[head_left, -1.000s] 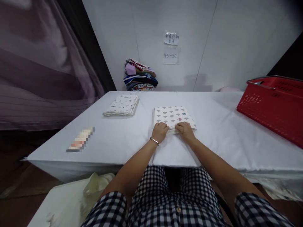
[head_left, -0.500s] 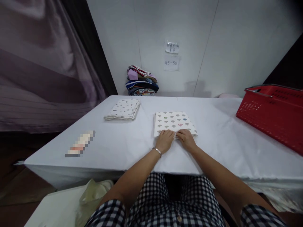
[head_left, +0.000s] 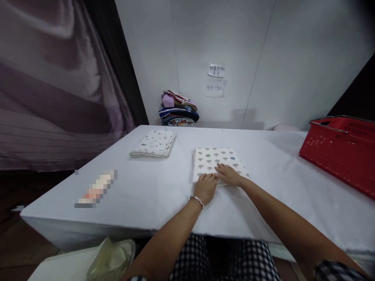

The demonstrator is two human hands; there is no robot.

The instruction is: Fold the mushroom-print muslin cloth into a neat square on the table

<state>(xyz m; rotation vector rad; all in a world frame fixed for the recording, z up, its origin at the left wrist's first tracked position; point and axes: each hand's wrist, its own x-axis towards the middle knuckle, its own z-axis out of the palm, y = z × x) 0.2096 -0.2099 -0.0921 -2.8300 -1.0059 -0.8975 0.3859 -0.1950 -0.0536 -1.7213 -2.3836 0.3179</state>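
Note:
A folded white cloth (head_left: 215, 155) with grey mushroom prints and a few coloured ones lies in front of me. My right hand (head_left: 230, 175) rests flat on its top near the front, fingers stretched toward the left. At the front edge of the same cloth, my left hand (head_left: 206, 189) lies with its fingertips on the fabric, palm down. The fingertips of both hands almost meet. Farther left on the table sits a second folded white cloth (head_left: 155, 143) with small scattered prints, touched by neither hand.
The table has a white cover (head_left: 275, 187). A red plastic basket (head_left: 342, 150) stands at the right. Beyond the back edge is a pile of folded fabrics (head_left: 179, 113) against the wall. A blurred-out item (head_left: 98, 189) lies at the left. A pale bag (head_left: 109, 259) is below the table's front left.
My right hand has shifted from the cloth's front edge onto its top, covering the red print. My left hand stays by the front edge. The whole view has tilted slightly upward.

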